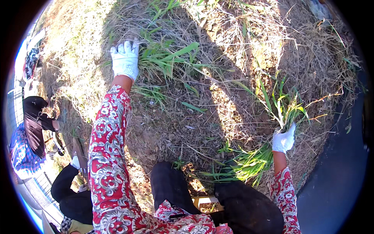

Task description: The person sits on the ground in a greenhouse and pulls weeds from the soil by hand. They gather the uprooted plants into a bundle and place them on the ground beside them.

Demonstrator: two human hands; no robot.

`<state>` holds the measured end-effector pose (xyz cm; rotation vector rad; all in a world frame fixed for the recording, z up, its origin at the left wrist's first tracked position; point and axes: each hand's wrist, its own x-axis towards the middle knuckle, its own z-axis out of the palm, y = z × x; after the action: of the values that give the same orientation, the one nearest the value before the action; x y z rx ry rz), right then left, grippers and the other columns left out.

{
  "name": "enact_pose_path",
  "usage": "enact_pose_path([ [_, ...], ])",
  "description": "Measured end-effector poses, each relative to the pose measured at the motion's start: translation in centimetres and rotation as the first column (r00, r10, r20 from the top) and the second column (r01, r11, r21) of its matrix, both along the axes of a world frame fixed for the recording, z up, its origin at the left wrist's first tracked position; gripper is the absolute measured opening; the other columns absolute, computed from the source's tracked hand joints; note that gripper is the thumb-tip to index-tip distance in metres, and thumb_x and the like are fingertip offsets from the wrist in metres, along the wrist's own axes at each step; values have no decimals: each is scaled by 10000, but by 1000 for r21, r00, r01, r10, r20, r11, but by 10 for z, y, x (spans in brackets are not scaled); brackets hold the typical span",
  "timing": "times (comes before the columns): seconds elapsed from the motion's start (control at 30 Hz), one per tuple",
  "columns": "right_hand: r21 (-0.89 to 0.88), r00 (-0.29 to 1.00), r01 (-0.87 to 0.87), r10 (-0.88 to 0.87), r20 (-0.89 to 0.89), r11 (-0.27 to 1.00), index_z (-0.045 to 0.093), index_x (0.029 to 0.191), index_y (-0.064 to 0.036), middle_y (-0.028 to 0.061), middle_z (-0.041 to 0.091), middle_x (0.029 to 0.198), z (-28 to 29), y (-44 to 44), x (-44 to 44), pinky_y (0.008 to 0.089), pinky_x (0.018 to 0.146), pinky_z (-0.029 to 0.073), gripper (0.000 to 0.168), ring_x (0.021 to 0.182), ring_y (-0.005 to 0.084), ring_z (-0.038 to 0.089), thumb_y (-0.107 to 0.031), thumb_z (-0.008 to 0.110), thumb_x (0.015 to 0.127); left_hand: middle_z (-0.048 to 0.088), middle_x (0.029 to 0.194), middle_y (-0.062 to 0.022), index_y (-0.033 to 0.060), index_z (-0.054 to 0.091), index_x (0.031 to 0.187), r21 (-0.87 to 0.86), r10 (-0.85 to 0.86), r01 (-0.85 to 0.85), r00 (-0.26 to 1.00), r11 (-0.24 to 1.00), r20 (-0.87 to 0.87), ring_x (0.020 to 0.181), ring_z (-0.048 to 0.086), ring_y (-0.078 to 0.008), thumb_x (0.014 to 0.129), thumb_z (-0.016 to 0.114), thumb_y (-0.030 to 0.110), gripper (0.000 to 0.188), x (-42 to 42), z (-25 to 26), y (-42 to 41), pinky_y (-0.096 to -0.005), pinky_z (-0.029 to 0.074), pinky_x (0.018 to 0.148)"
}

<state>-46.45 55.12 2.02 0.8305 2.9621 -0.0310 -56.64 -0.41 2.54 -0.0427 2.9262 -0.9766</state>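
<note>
My left hand (125,60), in a soiled white glove, reaches far forward onto dry grass at the upper left. Its fingertips are partly lost in the stems, so whether it grips any cannot be told. Beside it on the right grows a clump of green grass (168,60). At the right, my right hand (283,140), also white-gloved, is closed around a bunch of pulled grass (283,112), whose green blades and dry stems stick out above the fist. A pile of green grass (257,163) lies just left of that wrist, near my right knee.
Dark sheeting (330,175) borders the ground at the right. Between my legs shows part of a yellowish low frame (206,200). Two other people are close at the left, one in a plaid shirt (22,155), the other with a white glove (75,162). Straw covers much of the soil.
</note>
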Motion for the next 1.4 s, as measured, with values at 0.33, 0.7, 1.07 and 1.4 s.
enact_pose_path([
  [0.33, 82, 999, 12, -15, 36, 997, 461, 1291, -140, 187, 666, 991, -1, 1, -2, 470, 731, 518, 661, 825, 393, 652, -273, 698, 688, 495, 1326, -120, 145, 434, 1347, 56, -163, 153, 937, 987, 310, 1224, 479, -290, 853, 469, 149, 496, -78, -42, 31, -540, 287, 1044],
  [0.7, 70, 996, -79, 81, -23, 994, 442, 1315, -158, 226, 666, 926, -6, 7, 2, 478, 734, 518, 673, 820, 391, 656, -310, 695, 710, 650, 1080, -162, 101, 601, 1171, 323, -186, 62, 911, 944, 368, 988, 627, -334, 766, 521, 140, 415, -93, -30, 9, -418, 471, 888],
  [1.07, 73, 988, -140, 145, -60, 987, 477, 1247, -134, 159, 664, 962, -8, 9, 2, 479, 683, 517, 618, 780, 382, 648, -275, 698, 688, 654, 1039, -166, 97, 608, 1133, 373, -83, -92, 900, 923, 428, 956, 626, -349, 669, 689, 258, 498, -47, 21, 8, -420, 496, 847],
  [1.4, 9, 978, -169, 169, -122, 986, 453, 1289, -139, 182, 667, 959, -13, 16, 7, 471, 708, 515, 661, 791, 385, 647, -241, 706, 686, 634, 1121, -148, 114, 588, 1187, 307, -117, -42, 868, 951, 482, 1040, 601, -330, 759, 632, 223, 444, -52, -9, 20, -422, 458, 911],
])
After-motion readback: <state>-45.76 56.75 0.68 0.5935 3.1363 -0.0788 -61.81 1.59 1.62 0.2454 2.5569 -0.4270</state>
